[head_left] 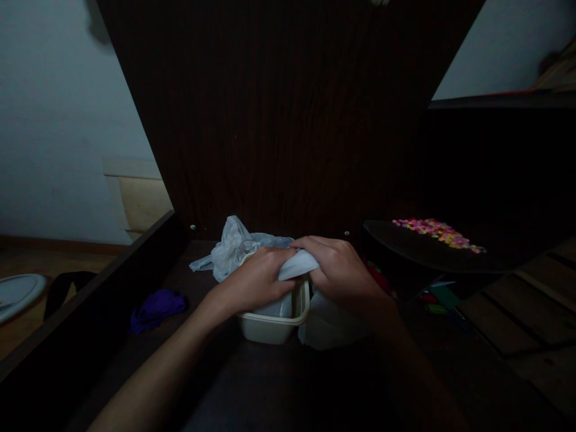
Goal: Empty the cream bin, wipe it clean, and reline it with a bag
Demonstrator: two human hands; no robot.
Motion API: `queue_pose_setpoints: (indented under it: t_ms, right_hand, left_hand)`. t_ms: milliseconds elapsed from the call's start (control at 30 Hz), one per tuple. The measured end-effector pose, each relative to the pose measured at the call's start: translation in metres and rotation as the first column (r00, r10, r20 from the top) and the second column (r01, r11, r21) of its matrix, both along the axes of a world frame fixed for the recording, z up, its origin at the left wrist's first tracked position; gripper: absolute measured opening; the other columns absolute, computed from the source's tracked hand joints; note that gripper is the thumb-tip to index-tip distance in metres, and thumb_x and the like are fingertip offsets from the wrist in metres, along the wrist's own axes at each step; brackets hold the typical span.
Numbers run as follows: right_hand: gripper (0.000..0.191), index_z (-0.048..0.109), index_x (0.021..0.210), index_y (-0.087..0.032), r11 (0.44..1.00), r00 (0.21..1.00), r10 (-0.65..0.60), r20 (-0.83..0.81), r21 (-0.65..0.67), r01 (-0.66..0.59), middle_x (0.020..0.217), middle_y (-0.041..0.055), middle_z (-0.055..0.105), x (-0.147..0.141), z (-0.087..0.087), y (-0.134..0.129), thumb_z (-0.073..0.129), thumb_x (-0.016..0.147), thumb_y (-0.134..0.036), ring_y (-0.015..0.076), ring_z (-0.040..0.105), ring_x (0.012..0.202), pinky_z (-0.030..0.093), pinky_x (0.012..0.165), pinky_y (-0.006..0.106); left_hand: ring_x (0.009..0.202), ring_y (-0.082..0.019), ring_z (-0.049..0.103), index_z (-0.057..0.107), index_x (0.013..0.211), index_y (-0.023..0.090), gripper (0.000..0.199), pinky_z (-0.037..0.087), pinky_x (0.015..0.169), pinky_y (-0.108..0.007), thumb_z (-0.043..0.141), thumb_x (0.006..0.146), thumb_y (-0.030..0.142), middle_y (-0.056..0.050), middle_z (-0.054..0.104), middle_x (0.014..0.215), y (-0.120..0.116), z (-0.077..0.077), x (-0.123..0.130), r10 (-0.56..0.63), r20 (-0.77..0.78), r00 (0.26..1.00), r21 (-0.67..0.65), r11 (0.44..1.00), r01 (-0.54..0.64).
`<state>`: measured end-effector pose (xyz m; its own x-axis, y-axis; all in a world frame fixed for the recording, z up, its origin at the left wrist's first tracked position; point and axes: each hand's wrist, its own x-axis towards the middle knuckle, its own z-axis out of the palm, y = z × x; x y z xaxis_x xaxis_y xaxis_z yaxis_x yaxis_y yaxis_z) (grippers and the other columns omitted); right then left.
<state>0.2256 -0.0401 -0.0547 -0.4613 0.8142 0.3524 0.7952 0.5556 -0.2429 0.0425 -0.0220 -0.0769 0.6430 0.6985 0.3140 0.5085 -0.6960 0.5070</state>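
Both hands meet over a cream plastic basket [270, 330] on the dark wooden surface. My left hand [261, 279] is closed on a white plastic bag [299, 264], its fingers at the left part of the bunched plastic. From the right, my right hand [335, 264] grips the same bunched piece. Part of the white plastic lies inside the basket, below the hands. Behind and left of the basket is a crumpled translucent bag [231, 249]. A pale bag or cloth [330, 324] rests to the right of the basket, under my right forearm.
A purple cloth [157, 309] lies to the left, near a raised dark side edge [90, 297]. A dark upright panel [288, 120] stands behind. At right, colourful small pieces [438, 233] sit on a dark shelf, with a green item [445, 297] below.
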Motion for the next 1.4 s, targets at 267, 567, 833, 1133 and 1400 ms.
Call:
queue_pose_setpoints:
  t_ms: [267, 567, 833, 1133, 1400]
  right_hand:
    - [0.037, 0.072, 0.094, -0.017, 0.989, 0.997, 0.001, -0.073, 0.148, 0.010, 0.089, 0.0067, 0.072, 0.006, -0.003, 0.001, 0.046, 0.072, -0.003, 0.0223, 0.067, 0.082, 0.045, 0.073, 0.030]
    - [0.030, 0.071, 0.082, -0.018, 0.997, 1.000, -0.013, -0.005, 0.070, 0.013, 0.083, 0.0057, 0.073, 0.014, 0.006, -0.001, 0.049, 0.068, -0.004, 0.0213, 0.067, 0.080, 0.041, 0.073, 0.030]
    - [0.014, 0.072, 0.072, -0.018, 0.990, 0.996, -0.010, -0.093, -0.144, -0.003, 0.065, 0.0007, 0.071, 0.022, 0.016, -0.007, 0.060, 0.076, -0.020, 0.0160, 0.062, 0.060, 0.038, 0.055, 0.025]
    - [0.028, 0.074, 0.104, -0.016, 0.903, 0.874, 0.051, -0.484, -0.351, -0.247, 0.082, 0.0009, 0.072, 0.035, 0.021, -0.004, 0.059, 0.080, -0.016, 0.0150, 0.064, 0.070, 0.047, 0.064, 0.025]
    - [0.014, 0.072, 0.095, -0.016, 0.892, 0.650, 0.041, -0.759, -0.265, -0.365, 0.088, 0.0040, 0.071, 0.031, 0.016, -0.002, 0.064, 0.086, -0.022, 0.0145, 0.062, 0.072, 0.048, 0.064, 0.025]
  left_hand:
    - [0.084, -0.021, 0.063, 0.060, 0.088, 0.017, 0.016, 0.047, 0.078, -0.031, 0.061, 0.075, 0.007, -0.003, 0.066, 0.090, 0.000, 0.002, 0.000, -0.013, -0.007, 1.000, 0.030, 0.999, 0.013]
    - [0.086, -0.021, 0.060, 0.056, 0.082, 0.018, 0.012, 0.047, 0.080, -0.032, 0.057, 0.081, 0.007, -0.002, 0.061, 0.087, 0.002, 0.001, -0.002, -0.042, -0.050, 0.998, 0.095, 0.994, 0.047]
    - [0.086, -0.021, 0.059, 0.057, 0.084, 0.018, 0.013, 0.044, 0.078, -0.031, 0.057, 0.083, 0.006, -0.003, 0.060, 0.086, 0.003, 0.000, -0.004, -0.049, -0.079, 0.996, 0.105, 0.993, 0.057]
    - [0.090, -0.022, 0.061, 0.061, 0.094, 0.017, 0.007, 0.046, 0.083, -0.033, 0.058, 0.089, 0.013, -0.005, 0.062, 0.093, 0.006, 0.000, -0.007, -0.036, -0.131, 0.991, 0.085, 0.995, 0.048]
    - [0.117, -0.034, 0.056, 0.054, 0.130, 0.021, 0.082, 0.045, 0.103, -0.048, 0.079, 0.068, 0.069, -0.011, 0.061, 0.123, 0.007, 0.003, -0.020, -0.069, -0.138, 0.988, 0.013, 0.997, 0.072]
